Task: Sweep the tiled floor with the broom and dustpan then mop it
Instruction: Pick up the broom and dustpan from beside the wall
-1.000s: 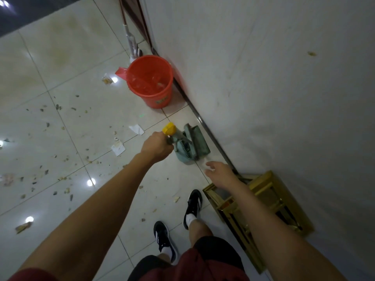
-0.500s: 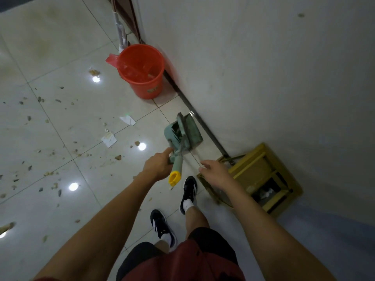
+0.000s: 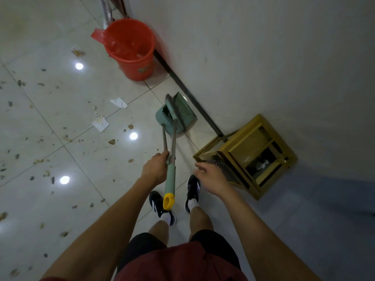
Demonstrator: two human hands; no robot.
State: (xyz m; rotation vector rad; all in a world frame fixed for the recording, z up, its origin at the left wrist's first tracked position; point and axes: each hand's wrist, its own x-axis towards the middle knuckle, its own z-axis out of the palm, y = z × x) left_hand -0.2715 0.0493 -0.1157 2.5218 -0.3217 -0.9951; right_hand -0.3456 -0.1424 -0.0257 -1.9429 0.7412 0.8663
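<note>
- Left hand (image 3: 155, 169) grasps both metal shafts of the teal plastic broom and dustpan set (image 3: 174, 114), standing at 12 o'clock, probably to carry them together.
- Right hand (image 3: 211, 177) is released, empty, perhaps to take one handle.

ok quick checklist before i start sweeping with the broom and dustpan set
1. Left hand grips the handles: ok.
2. Right hand free to take the broom: ok, open and holding nothing.
3. Broom split from the dustpan: not ok, the two shafts are held together.
4. Dustpan on the floor: ok, beside the wall.
5. Debris within reach: ok, scraps lie on the tiles to the left.
6. Red bucket holds water for mopping: cannot tell.
</note>
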